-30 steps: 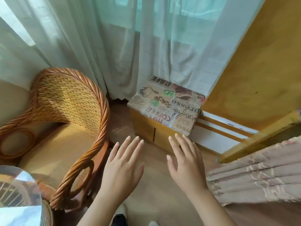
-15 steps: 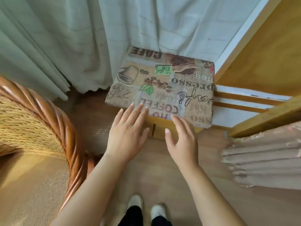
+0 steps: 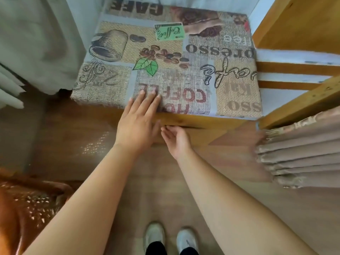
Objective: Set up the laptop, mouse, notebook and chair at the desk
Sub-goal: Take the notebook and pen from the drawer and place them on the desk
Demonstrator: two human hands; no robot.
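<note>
Our left hand [image 3: 137,126] lies flat, fingers straight, on the coffee-print stool [image 3: 174,61]. Our right hand [image 3: 175,139] curls its fingers under the seat's front edge.

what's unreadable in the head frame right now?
- Right hand fingertips: tucked under the stool seat edge; grip unclear.
- Cushion far edge: cut off by the top border and curtain.
- Wicker chair: blurred, cut at bottom left.
- Laptop, mouse, notebook: out of frame.
</note>
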